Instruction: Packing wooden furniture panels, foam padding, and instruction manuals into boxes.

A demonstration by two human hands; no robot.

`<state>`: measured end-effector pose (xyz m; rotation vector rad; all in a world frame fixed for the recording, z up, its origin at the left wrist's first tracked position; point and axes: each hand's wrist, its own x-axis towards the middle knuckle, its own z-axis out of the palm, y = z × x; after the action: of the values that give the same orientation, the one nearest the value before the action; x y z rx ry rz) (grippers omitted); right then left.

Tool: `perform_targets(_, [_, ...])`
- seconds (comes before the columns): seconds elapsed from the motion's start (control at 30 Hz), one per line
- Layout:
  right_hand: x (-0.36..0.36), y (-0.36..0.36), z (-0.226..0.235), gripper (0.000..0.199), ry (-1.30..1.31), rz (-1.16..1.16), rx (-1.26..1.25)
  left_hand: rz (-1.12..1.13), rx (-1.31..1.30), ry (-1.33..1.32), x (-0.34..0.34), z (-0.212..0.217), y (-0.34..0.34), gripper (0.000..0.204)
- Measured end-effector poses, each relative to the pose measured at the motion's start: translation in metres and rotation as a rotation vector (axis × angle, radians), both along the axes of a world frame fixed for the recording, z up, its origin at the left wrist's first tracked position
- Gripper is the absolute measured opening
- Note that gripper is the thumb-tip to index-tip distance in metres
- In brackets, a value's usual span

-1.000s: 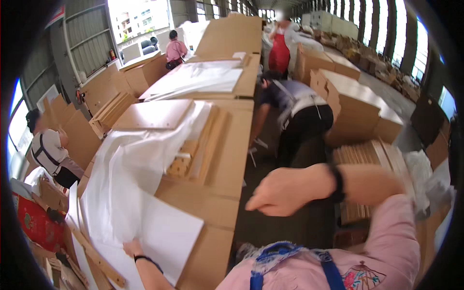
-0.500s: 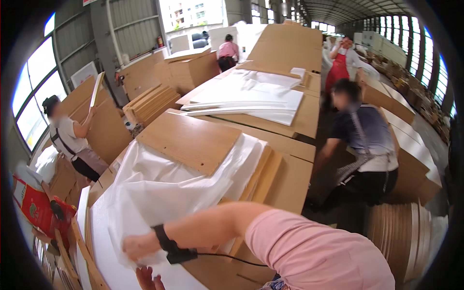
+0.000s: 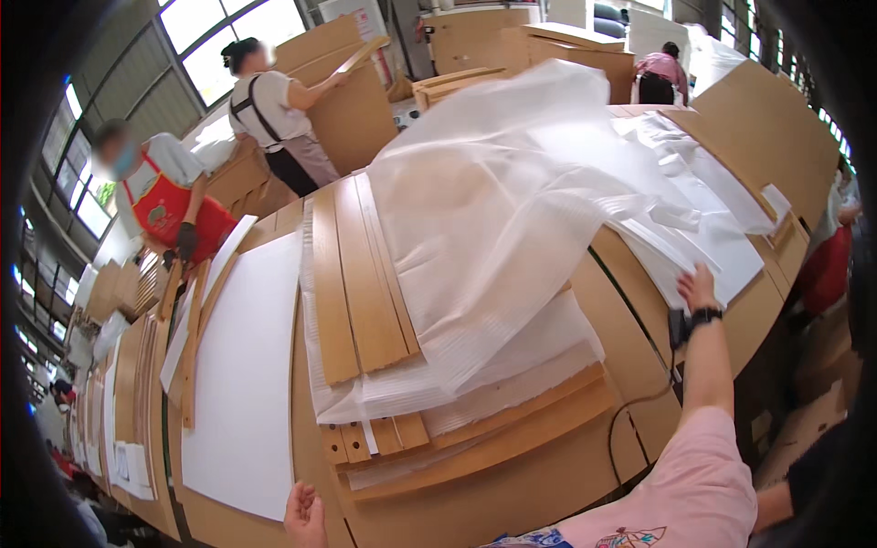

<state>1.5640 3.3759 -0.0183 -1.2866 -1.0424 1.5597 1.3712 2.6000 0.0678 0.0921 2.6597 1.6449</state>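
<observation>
A thin, translucent white foam sheet (image 3: 475, 210) billows above a stack of wood-coloured boards. Its near part drapes over the stack, and a board shows faintly through it. Several narrow wooden boards (image 3: 352, 283) lie on the left of the stack; drilled holes show at their near ends. My right hand (image 3: 699, 289), with a dark wrist strap, is stretched out to the right over white panels, fingers apart and nothing visible in them. My left hand (image 3: 304, 513) hangs low beside a white panel (image 3: 242, 374), fingers loosely bent and holding nothing visible.
Cardboard (image 3: 585, 447) lies beneath the stack. White panels and wrapping (image 3: 703, 219) cover the right part of the table. A dark cable (image 3: 617, 429) runs from my right wrist. Across the table stand a person in a red apron (image 3: 174, 205) and another person holding a large board (image 3: 352, 119).
My right arm has swung from the left side far out to the right. The foam sheet, bunched at left before, is now spread and raised over the boards. The view has turned left.
</observation>
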Motion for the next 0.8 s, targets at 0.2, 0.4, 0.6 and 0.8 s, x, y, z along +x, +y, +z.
perform_targets(0.2, [0.018,-0.003,0.020,0.028,-0.041,-0.113,0.191,-0.100,0.000,-0.024,0.000,0.006,0.013,0.029])
perform_targets(0.4, [-0.049,-0.188,0.121,0.023,-0.059,0.449,0.527,-0.262,0.009,-0.121,0.003,-0.030,-0.023,0.028])
perform_targets(0.6, [-0.086,-0.313,0.062,0.018,-0.429,0.590,0.794,-0.246,0.411,-0.314,-0.081,-0.012,-0.038,0.032])
perform_targets(0.8, [-0.052,-0.365,0.075,0.015,-0.523,0.772,1.321,-0.329,0.501,-0.318,-0.201,-0.044,0.046,0.042])
